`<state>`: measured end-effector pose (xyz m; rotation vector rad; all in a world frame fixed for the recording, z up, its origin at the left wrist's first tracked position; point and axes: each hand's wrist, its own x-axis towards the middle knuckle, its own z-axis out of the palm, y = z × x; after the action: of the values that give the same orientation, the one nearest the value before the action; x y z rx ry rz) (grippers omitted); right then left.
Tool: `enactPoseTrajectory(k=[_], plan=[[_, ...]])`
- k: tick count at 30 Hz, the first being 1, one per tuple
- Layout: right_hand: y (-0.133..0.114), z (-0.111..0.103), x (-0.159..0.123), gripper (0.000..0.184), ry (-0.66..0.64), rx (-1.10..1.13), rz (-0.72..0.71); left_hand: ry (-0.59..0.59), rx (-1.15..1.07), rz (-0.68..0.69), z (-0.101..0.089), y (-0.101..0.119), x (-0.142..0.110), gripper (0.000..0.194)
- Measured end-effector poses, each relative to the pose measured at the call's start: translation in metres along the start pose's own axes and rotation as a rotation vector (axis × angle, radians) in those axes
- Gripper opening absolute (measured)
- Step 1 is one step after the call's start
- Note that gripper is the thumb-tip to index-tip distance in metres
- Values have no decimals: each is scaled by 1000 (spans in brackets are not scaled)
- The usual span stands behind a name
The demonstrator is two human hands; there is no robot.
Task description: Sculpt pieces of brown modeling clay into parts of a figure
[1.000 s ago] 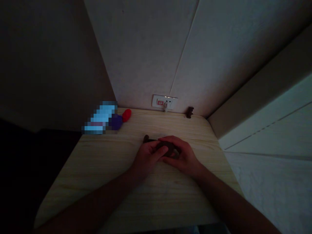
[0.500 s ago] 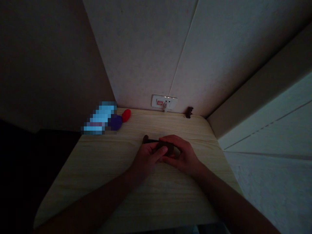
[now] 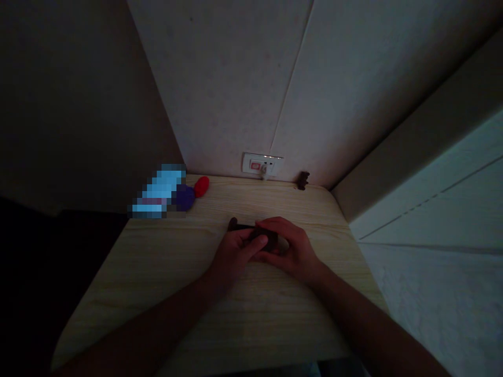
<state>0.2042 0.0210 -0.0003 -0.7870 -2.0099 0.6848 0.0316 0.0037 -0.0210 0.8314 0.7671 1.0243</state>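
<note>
Lying between both hands, a small dark object on the table.

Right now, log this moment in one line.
left hand and right hand: hold small dark object | surface: wooden table

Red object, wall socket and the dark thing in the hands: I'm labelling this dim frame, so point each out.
red object [image 3: 201,186], head view, its middle.
wall socket [image 3: 261,164], head view, plate centre.
dark thing [image 3: 269,240], head view, part showing between both hands.
</note>
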Motion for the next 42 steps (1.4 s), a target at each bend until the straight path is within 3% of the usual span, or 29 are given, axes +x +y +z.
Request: enactPoseTrajectory(k=[7, 24, 34, 42], plan=[[0, 0, 0, 50, 15, 21, -12, 5, -3, 8, 1, 1, 0, 24], [-3, 2, 0, 58, -92, 105, 42, 0, 70, 37, 1, 1, -1, 27], [0, 1, 0, 51, -106, 69, -45, -39, 60, 45, 1, 1, 0, 25], [-3, -2, 0, 53, -118, 112, 62, 26, 68, 42, 0, -2, 1, 28]])
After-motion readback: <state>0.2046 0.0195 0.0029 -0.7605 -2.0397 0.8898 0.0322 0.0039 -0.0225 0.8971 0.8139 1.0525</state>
